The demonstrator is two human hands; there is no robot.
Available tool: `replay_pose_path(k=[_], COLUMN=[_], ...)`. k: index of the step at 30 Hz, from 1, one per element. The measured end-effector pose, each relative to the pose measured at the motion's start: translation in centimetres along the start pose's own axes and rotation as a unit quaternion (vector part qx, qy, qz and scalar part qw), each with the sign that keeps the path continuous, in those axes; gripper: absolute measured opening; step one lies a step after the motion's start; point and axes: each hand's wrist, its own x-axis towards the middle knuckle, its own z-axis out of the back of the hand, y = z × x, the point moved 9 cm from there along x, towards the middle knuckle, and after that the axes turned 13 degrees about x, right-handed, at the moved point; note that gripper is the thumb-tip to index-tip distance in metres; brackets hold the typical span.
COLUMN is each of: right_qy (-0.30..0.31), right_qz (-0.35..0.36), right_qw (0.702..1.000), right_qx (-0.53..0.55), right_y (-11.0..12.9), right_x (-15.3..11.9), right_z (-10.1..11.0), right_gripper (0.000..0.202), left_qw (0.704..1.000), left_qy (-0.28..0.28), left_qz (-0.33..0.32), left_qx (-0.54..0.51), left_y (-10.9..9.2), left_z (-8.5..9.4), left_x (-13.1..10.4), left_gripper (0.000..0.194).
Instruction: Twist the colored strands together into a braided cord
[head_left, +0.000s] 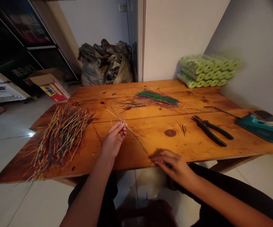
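My left hand (117,134), over the middle of the table, pinches a few thin wires (136,137) between thumb and fingertips. They cross at the pinch, with ends sticking out to the upper left and lower right. My right hand (171,162) is by the front edge, its fingers drawn together near the lower tip of a dark wire. It is somewhat blurred, and I cannot make out what sits between its fingertips. A big heap of loose coloured wires (63,135) lies to the left. Beyond my hands is a neater bundle of green and reddish wires (157,97).
Black-handled pliers (212,130) and a few short wire scraps (183,128) lie right of centre. A teal tape dispenser (260,126) stands at the right end. Greenish rolls (205,72) are stacked at the back right. Behind the table are grey sacks (107,63) and an open carton (52,85).
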Motion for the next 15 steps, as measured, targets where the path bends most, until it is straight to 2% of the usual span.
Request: replay_pose_path(k=[3,6,8,11,15], right_qy=[-0.120,-0.166,-0.161,-0.136,-0.126], right_qz=[-0.142,-0.223,-0.226,-0.201,-0.174], right_qw=[0.978,0.941,0.933,0.943,0.955], right_qx=[0.097,0.190,0.229,0.226,0.203], right_y=[-3.6,-5.9,-5.8,-4.8,-4.1], right_x=[0.8,1.8,3.0,4.9,6.5], right_z=[3.3,4.7,4.8,4.4,3.7], right_gripper=[0.018,0.024,0.024,0.021,0.020], left_qw=[0.997,0.983,0.971,0.958,0.949], left_qy=[0.049,0.087,0.097,0.101,0.104], left_qz=[0.008,-0.001,-0.024,-0.059,-0.082], left_qx=[0.066,0.162,0.216,0.260,0.286], left_y=[0.6,1.1,1.2,1.1,1.4], left_z=[-1.6,-3.2,-4.0,-4.7,-4.8], left_x=[-0.8,-1.8,-2.3,-2.7,-2.7], left_gripper=[0.012,0.012,0.013,0.016,0.023])
